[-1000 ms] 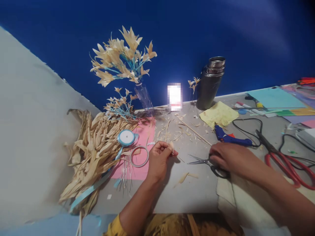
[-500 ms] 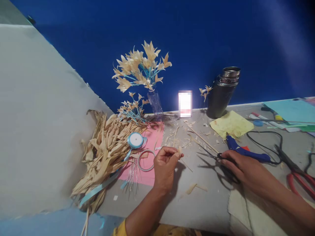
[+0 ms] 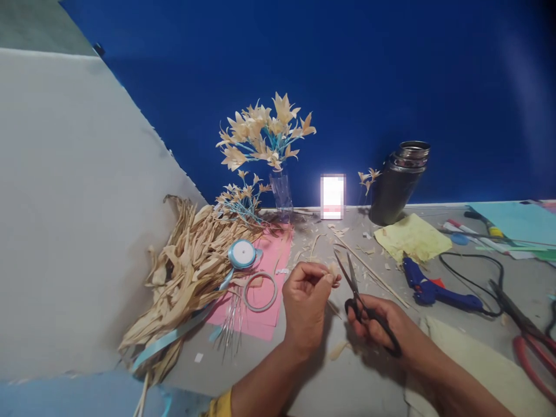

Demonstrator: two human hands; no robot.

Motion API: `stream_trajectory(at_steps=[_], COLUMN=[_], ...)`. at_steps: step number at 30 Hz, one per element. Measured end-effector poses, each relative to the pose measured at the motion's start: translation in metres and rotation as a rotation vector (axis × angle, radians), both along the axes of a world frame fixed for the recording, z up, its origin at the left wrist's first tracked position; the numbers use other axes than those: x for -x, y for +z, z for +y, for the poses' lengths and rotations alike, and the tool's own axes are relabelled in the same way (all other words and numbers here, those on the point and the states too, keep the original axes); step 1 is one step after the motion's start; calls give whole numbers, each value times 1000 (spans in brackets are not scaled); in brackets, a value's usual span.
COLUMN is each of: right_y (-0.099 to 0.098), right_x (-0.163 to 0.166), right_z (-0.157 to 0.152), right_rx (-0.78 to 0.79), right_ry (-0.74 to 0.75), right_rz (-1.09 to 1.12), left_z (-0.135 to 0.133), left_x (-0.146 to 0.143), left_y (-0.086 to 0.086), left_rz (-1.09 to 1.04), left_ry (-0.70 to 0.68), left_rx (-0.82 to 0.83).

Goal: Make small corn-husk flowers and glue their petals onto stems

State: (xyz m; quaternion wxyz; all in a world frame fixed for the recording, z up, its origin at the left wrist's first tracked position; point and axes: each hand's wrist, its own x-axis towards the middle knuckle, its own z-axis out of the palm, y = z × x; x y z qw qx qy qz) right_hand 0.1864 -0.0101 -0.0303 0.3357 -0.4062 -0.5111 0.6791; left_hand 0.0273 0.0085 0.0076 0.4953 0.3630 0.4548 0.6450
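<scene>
Between thumb and fingertips, my left hand (image 3: 309, 298) pinches a small pale piece of dried husk (image 3: 332, 271), mostly hidden by the fingers; a thin stem shows below it. My right hand (image 3: 386, 324) grips black-handled scissors (image 3: 354, 281), fingers in the loops. Their blades are slightly parted and point up and away, close beside the left fingertips without visibly touching the piece. Pale husk scraps (image 3: 339, 350) lie on the table under my hands. To the left, a ring of tape (image 3: 260, 309) rests on pink paper (image 3: 271, 324), with thin wires (image 3: 232, 324) beside it.
Dried husks (image 3: 174, 289) and a ribbon spool (image 3: 242, 254) lie left. Husk flowers (image 3: 264, 130) stand in a clear bottle (image 3: 281, 194) at the back. A dark flask (image 3: 393, 191), blue glue gun (image 3: 438, 292), yellow paper (image 3: 412, 234) and red-handled shears (image 3: 527, 336) occupy the right. A glowing screen (image 3: 333, 197) stands behind.
My right hand has lifted the scissors from the table and brought them left, blades now turned upward near my left hand. The view has shifted slightly; my left hand keeps its pinch.
</scene>
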Motion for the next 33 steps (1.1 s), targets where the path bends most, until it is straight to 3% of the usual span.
stream_trajectory(at_steps=[7,33], right_y=[1,-4], right_x=[1,4], right_z=[1,0], right_rx=[-72,-40], right_ry=[21,-25], right_rz=[-81,-142], left_z=[1,2], left_x=[-6,-7], left_y=[1,-4], left_rz=[-9,-6], left_ry=[-46,-65], left_rx=[-42,-12])
